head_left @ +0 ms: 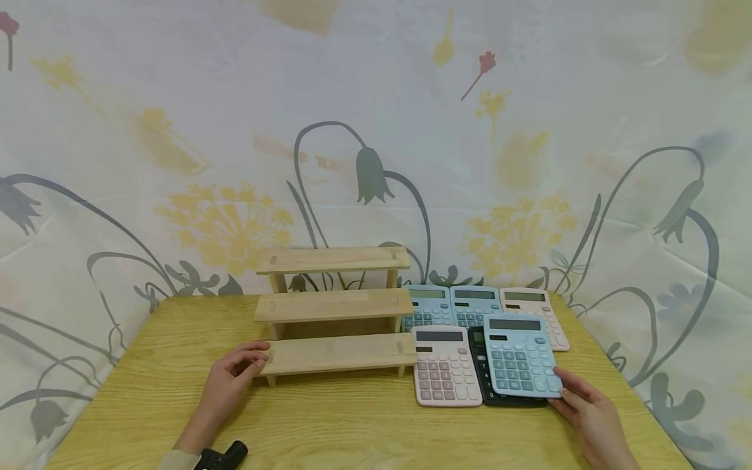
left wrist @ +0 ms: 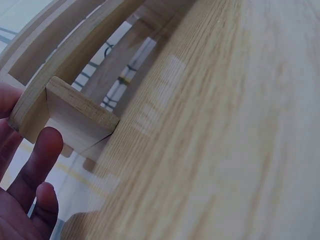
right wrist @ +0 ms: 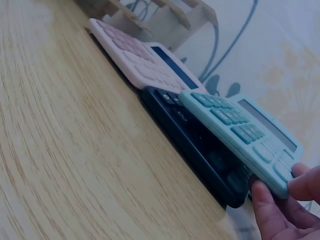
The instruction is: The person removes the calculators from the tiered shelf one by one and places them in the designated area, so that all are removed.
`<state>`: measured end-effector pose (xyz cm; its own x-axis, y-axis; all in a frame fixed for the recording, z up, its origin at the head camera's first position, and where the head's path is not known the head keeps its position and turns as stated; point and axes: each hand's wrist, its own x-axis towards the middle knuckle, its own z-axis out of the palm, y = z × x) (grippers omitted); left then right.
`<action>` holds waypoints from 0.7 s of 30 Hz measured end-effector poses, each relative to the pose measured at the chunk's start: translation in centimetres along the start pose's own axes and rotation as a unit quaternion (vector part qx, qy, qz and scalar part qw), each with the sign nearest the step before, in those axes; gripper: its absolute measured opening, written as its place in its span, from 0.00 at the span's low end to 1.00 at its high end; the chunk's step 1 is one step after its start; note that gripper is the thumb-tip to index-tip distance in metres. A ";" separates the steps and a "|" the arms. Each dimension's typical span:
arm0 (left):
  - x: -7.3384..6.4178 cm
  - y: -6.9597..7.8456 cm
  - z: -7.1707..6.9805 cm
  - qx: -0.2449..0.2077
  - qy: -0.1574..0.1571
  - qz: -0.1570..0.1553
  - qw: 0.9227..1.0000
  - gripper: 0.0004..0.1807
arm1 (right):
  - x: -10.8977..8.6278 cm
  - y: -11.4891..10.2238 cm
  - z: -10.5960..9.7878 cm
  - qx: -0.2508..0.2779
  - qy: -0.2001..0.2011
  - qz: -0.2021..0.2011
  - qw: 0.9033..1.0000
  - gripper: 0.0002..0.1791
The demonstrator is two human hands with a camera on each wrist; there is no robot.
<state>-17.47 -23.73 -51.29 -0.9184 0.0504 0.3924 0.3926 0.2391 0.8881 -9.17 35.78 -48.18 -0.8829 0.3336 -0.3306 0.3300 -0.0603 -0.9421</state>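
Observation:
A light blue calculator (head_left: pixel 519 365) is held at its lower right corner by my right hand (head_left: pixel 590 411), thumb on top and fingers beneath. It lies tilted over a black calculator (right wrist: pixel 195 145), its right side raised and much of the black one covered. Left of these lies a pink calculator (head_left: pixel 446 375). My left hand (head_left: pixel 235 375) touches the left end of the lowest step of a three-tier wooden shelf (head_left: pixel 341 354). In the left wrist view its fingers (left wrist: pixel 42 155) are relaxed beside the shelf's end support (left wrist: pixel 80 110).
Behind the front calculators lie two more blue calculators, one left (head_left: pixel 429 305) and one middle (head_left: pixel 474 301), and a pale pink calculator (head_left: pixel 555 320). The wooden table (head_left: pixel 329 431) meets a flower-patterned cloth (head_left: pixel 235 130) at the back. A black device (head_left: pixel 220 457) is on my left wrist.

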 end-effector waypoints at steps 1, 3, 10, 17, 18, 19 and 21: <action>0.0 0.0 0.0 0.000 0.000 0.000 1.000 0.05 | 0.0 0.0 -0.1 0.002 0.000 0.001 1.000 0.30; 0.0 0.0 0.0 0.002 -0.001 0.002 1.000 0.05 | 0.1 0.1 -0.4 0.004 -0.002 0.001 1.000 0.30; 0.0 -0.2 0.0 0.002 -0.001 0.007 1.000 0.05 | 0.5 0.2 -1.5 0.012 0.001 -0.006 1.000 0.30; 0.0 -0.2 0.0 -0.002 -0.005 0.004 1.000 0.05 | 0.9 0.8 -3.1 0.058 -0.006 -0.028 0.998 0.25; 0.0 -0.2 0.0 -0.002 -0.005 0.003 1.000 0.05 | 0.9 0.9 -3.4 0.066 -0.011 -0.035 0.997 0.26; 0.0 -0.3 0.0 -0.002 -0.005 0.003 1.000 0.05 | 0.9 1.0 -3.6 0.073 -0.017 -0.041 0.996 0.27; 0.0 -0.3 0.0 -0.004 -0.004 0.003 1.000 0.05 | 1.0 1.1 -4.0 0.088 -0.028 -0.050 0.994 0.30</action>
<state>-17.55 -23.83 -51.52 -0.9162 0.0602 0.3961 0.3988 0.2308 0.8875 -8.35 39.82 -49.29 -0.9274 0.2927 -0.2328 0.1804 -0.1952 -0.9640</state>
